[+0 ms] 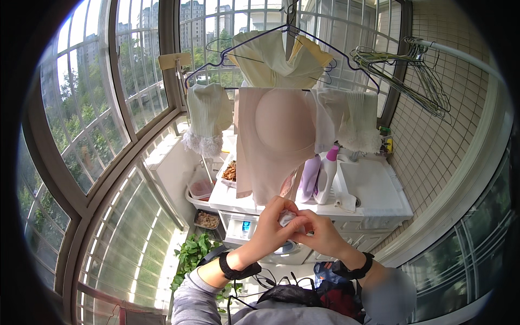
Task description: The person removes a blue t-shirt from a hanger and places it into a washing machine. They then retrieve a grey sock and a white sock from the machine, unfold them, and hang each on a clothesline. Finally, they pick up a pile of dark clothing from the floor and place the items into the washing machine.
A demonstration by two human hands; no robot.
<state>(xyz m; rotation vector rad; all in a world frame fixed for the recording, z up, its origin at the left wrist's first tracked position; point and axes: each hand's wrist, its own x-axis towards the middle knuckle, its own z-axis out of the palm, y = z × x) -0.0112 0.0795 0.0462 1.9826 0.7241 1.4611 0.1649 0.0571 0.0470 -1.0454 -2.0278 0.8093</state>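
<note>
My left hand [269,224] and my right hand [321,235] meet in front of me, above the front of the washing machine. Bunched between their fingers is a small white cloth item [287,218]; its shape is mostly hidden, and both hands grip it. Just beyond hangs a large purple clothes hanger [348,57]. Draped over its bar are a pale pink garment with a moulded cup [284,122], a ribbed white piece with a fluffy edge [205,118] at the left and a similar ribbed piece [361,118] at the right.
Purple and white detergent bottles [325,180] stand beside a white sink [361,178]. Bare wire hangers [422,81] crowd a rail at right. Low at left are a leafy green plant [193,254] and a basin [193,197]. Barred windows [81,113] line the left side.
</note>
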